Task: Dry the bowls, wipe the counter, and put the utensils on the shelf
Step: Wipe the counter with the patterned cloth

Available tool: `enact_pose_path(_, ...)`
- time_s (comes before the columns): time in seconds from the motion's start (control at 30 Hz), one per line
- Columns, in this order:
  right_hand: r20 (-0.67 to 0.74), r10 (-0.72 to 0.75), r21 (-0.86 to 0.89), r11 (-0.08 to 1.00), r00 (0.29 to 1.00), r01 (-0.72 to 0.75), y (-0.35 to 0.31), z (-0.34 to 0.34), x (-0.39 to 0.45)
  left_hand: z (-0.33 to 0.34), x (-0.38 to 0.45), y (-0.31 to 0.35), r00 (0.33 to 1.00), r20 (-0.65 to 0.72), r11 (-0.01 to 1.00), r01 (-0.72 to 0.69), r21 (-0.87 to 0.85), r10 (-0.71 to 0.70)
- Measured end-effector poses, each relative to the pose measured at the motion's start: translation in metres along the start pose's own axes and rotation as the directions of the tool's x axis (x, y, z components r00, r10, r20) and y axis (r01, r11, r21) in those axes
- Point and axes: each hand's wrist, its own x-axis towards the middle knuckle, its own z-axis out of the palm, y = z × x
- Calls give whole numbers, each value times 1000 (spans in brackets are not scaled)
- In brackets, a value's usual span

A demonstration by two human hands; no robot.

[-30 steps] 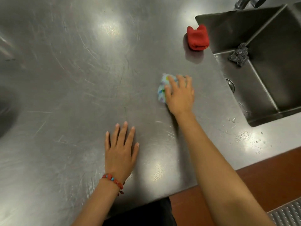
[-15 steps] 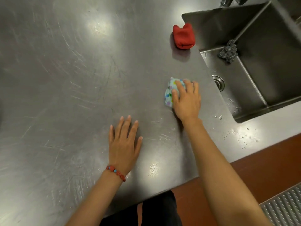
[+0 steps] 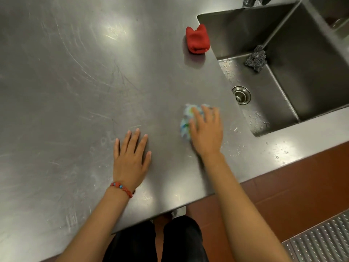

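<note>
A scratched stainless-steel counter [image 3: 75, 82] fills most of the view. My right hand [image 3: 206, 129] presses a small light-blue patterned cloth [image 3: 186, 123] flat onto it, a short way left of the sink; the cloth shows only at the fingers' left side and is blurred by motion. My left hand [image 3: 130, 157], with a red bead bracelet at the wrist, lies flat on the counter with fingers spread and nothing under it. No bowls, utensils or shelf are in view.
A folded red cloth [image 3: 197, 39] lies by the sink's left rim. The steel sink [image 3: 311, 76] at the right holds a steel-wool scrubber [image 3: 255, 57] and a drain [image 3: 241, 95]. Water drops dot the counter near the sink's front corner. Brown floor and a metal grate lie below.
My right hand has slid the patterned cloth toward me and slightly right across the counter. My left hand has stayed flat in place.
</note>
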Motion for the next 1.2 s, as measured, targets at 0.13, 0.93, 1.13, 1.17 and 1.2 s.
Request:
enact_pose_path(0.13,51,-336,7,942,940,336,-21,4,-73,-5,-4,12,999,-5,999,38,-22,-38)
enact_pose_path(0.93,-17,143,-36,989,990,-144,101,-49,-71,9,-38,67,1000,25,1000,-13,-18,14)
enact_pose_path(1.13,119,-294,-28,954,948,299,76,-41,-116,20,-33,90,998,31,999,-51,-13,51)
enact_pose_path(1.17,123,-266,-38,961,956,272,89,-44,-108,22,-33,90,998,39,999,-53,-5,53)
enact_pose_path(1.2,115,-185,-46,981,976,191,103,-47,-98,23,-33,90,998,42,999,-53,-1,53)
